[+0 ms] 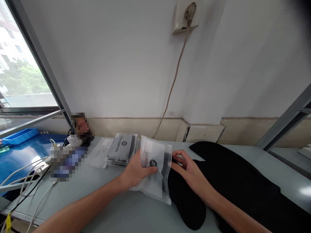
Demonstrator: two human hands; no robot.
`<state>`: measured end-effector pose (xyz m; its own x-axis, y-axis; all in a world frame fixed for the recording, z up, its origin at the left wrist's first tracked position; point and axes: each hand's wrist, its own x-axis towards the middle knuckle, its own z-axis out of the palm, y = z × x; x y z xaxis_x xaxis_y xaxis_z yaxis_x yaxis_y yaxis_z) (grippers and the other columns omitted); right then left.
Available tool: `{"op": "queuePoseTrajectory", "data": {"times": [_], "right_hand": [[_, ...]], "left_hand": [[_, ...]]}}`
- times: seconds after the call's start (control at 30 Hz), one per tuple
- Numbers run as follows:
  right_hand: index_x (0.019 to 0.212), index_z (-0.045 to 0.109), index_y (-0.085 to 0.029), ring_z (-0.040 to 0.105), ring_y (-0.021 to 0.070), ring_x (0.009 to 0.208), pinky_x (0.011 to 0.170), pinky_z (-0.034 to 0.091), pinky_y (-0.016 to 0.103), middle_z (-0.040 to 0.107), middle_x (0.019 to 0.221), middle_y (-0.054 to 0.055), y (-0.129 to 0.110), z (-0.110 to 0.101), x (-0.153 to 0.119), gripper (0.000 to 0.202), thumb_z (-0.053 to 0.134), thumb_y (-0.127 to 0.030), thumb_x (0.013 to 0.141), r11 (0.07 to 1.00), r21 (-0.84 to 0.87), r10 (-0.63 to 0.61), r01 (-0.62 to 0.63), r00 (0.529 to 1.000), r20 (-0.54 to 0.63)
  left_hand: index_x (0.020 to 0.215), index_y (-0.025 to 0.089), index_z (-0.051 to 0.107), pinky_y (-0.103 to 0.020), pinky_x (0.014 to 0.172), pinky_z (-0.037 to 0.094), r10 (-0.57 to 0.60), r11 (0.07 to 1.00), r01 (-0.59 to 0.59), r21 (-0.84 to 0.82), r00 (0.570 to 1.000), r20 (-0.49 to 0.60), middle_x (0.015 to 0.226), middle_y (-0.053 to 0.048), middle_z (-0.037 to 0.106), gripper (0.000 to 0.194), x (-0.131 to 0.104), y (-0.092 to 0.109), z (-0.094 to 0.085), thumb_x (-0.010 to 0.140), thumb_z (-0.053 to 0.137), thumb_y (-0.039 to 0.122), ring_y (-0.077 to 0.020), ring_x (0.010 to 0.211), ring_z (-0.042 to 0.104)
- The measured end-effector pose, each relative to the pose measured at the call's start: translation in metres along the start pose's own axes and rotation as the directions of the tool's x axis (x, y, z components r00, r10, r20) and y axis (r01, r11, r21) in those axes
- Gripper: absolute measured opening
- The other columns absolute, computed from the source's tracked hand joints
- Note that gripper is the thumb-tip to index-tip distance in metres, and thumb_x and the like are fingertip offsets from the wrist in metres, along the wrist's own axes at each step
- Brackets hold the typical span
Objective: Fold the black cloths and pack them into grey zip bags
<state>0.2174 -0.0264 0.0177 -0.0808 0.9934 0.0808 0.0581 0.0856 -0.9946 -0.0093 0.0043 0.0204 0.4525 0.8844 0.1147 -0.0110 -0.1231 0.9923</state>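
right now a frosted, printed bag stands tilted above the middle of the grey table, from where i'm watching. the left hand holds it, thumb pressed across the front. the right hand, fingers curled and narrow, has its thumb tip at the bag's right edge; whether it pinches, i cannot tell. black cloth lies under that hand and off to the right. left of the bag sits a stack of packed bags, with a flat clear bag just beside it. far behind, a cable hangs down the wall.
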Motion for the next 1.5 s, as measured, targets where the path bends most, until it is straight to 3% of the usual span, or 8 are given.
{"op": "queuePoseTrajectory", "data": {"times": [0.13,0.27,0.47,0.63,0.77,0.97,1.13,1.5], "right_hand": [[0.102,0.071,-0.025,0.068,0.0231,0.092,0.085,0.056,0.035,0.074,0.103,0.002,-0.004,-0.010,0.001,0.028,0.072,-0.052,0.091,0.990,-0.105,-0.083,0.096,0.989,0.125],[0.124,0.075,-0.028,0.064,0.0318,0.121,0.113,0.045,0.046,0.074,0.128,0.006,-0.012,-0.011,-0.004,0.035,0.070,-0.047,0.095,0.992,-0.066,-0.081,0.107,0.945,0.316],[0.124,0.079,-0.031,0.062,0.0349,0.129,0.118,0.040,0.050,0.077,0.125,0.006,-0.029,-0.003,-0.013,0.034,0.069,-0.046,0.096,0.996,-0.080,0.003,0.050,0.833,0.553],[0.133,0.074,-0.028,0.067,0.0347,0.121,0.114,0.044,0.051,0.079,0.120,0.007,-0.022,-0.016,-0.006,0.050,0.079,-0.048,0.087,0.996,-0.094,0.052,-0.009,0.885,0.463],[0.126,0.077,-0.029,0.066,0.0350,0.121,0.110,0.049,0.049,0.078,0.121,0.007,-0.011,-0.029,0.004,0.054,0.087,-0.049,0.078,0.990,-0.137,0.073,-0.043,0.973,0.220],[0.106,0.079,-0.025,0.070,0.0297,0.105,0.090,0.060,0.042,0.078,0.107,0.008,-0.004,-0.025,0.006,0.041,0.080,-0.059,0.082,0.891,0.355,0.272,-0.282,0.959,0.080],[0.097,0.080,-0.022,0.069,0.0243,0.096,0.085,0.060,0.038,0.078,0.103,0.007,-0.001,-0.008,-0.002,0.027,0.085,-0.045,0.083,0.791,0.470,0.317,-0.392,0.919,0.233],[0.106,0.076,-0.030,0.071,0.0252,0.108,0.098,0.059,0.039,0.078,0.117,0.002,-0.005,-0.009,-0.004,0.033,0.090,-0.038,0.077,0.763,0.607,0.203,-0.220,0.974,0.098]], "left_hand": [[0.127,0.020,0.060,-0.041,0.093,0.056,-0.044,0.998,0.042,-0.042,0.997,-0.057,0.119,-0.012,0.071,0.060,-0.001,0.005,-0.002,0.077,0.089,0.039,-0.0295,0.111,0.068],[0.124,0.022,0.065,-0.039,0.091,0.055,-0.141,0.987,0.148,-0.055,0.982,0.122,0.115,-0.010,0.073,0.057,-0.004,0.008,-0.004,0.077,0.088,0.044,-0.0279,0.109,0.069],[0.103,0.020,0.075,-0.032,0.082,0.055,-0.194,0.979,0.204,-0.004,0.940,0.280,0.100,-0.006,0.075,0.042,-0.009,0.011,-0.004,0.076,0.088,0.049,-0.0233,0.094,0.070],[0.098,0.021,0.078,-0.031,0.076,0.056,-0.235,0.971,0.240,0.003,0.949,0.211,0.094,-0.006,0.076,0.041,-0.006,0.014,-0.007,0.072,0.090,0.051,-0.0236,0.087,0.072],[0.103,0.019,0.077,-0.034,0.081,0.059,-0.192,0.979,0.191,-0.069,0.981,0.003,0.102,-0.009,0.078,0.043,-0.002,0.014,-0.010,0.075,0.089,0.049,-0.0270,0.096,0.074],[0.108,0.019,0.073,-0.033,0.080,0.061,-0.108,0.979,0.040,-0.200,0.933,-0.343,0.104,-0.009,0.077,0.043,0.004,0.008,-0.007,0.080,0.085,0.050,-0.0250,0.094,0.074],[0.110,0.019,0.072,-0.032,0.079,0.061,-0.073,0.973,-0.019,-0.232,0.922,-0.381,0.106,-0.009,0.076,0.045,0.002,0.003,0.000,0.081,0.085,0.050,-0.0240,0.094,0.073],[0.115,0.019,0.071,-0.034,0.081,0.060,-0.058,0.978,-0.022,-0.207,0.926,-0.374,0.110,-0.009,0.076,0.045,-0.001,0.003,0.006,0.084,0.081,0.051,-0.0255,0.097,0.072]]}}
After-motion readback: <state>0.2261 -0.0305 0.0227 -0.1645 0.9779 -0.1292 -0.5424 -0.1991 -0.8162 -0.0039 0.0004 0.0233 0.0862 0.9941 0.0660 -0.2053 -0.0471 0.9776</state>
